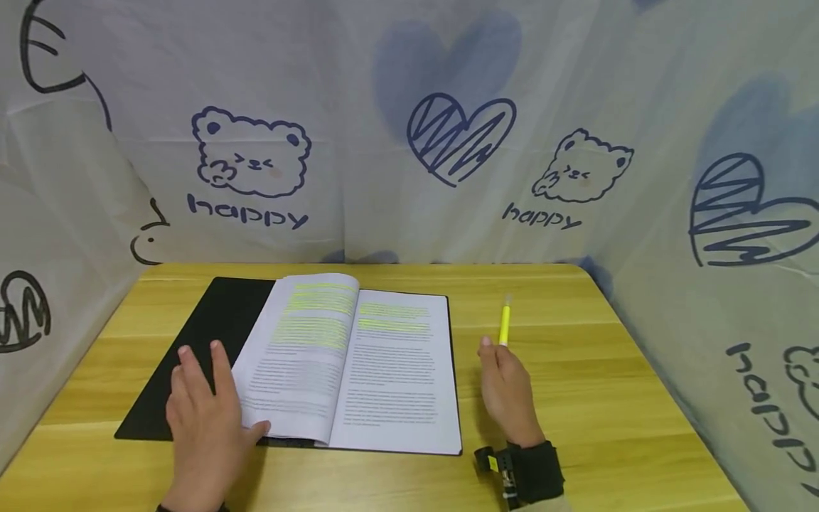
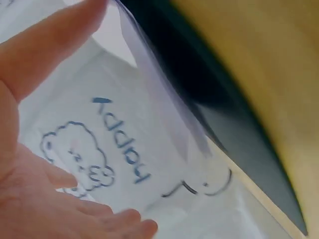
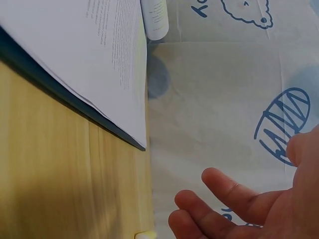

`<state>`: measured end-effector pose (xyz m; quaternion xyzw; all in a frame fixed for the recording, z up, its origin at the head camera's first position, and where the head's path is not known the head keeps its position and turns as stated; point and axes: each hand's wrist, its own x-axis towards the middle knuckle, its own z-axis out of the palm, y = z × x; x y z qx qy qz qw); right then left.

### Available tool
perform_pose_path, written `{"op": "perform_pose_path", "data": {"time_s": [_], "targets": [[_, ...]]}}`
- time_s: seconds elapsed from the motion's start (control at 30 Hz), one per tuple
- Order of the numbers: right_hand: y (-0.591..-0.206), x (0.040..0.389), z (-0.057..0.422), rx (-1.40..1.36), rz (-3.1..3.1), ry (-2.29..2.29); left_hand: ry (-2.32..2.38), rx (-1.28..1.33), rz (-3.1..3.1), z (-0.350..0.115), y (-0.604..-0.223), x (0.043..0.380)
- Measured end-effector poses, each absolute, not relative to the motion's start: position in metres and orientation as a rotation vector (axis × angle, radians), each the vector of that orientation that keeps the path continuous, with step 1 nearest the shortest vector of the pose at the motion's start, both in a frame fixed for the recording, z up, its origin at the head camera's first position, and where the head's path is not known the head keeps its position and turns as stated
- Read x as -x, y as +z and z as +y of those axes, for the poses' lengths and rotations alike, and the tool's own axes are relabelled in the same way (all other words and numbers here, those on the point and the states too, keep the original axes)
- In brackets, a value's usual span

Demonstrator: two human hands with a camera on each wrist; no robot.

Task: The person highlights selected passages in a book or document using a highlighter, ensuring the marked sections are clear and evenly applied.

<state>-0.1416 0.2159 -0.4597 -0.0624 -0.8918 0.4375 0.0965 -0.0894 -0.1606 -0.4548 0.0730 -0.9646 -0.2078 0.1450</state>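
An open black folder (image 1: 192,355) holds printed pages, some lines marked in yellow. My left hand (image 1: 207,419), fingers spread, is over the cover and the edge of the left page (image 1: 297,370). Its thumb reaches the lower edge of that page, and in the left wrist view the thumb (image 2: 55,40) meets the paper's edge. Right of the folder, a yellow highlighter (image 1: 505,323) lies on the table. My right hand (image 1: 510,391) is just in front of its near end. In the right wrist view the fingers (image 3: 234,194) are loose, with nothing between them and the thumb.
The wood-patterned table (image 1: 608,427) extends right of the folder and in front of it. A pale curtain (image 1: 358,227) with blue hearts and bear drawings hangs behind and along both sides. The right page (image 1: 397,377) lies fairly flat; the left pages bulge at the fold.
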Motion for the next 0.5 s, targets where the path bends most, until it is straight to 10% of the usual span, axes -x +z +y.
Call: {"op": "perform_pose_path", "data": {"time_s": [0.5], "targets": [[-0.469, 0.147, 0.225, 0.223, -2.73, 1.131, -0.816, 0.439, -2.81, -0.097, -0.44, 0.09]]}}
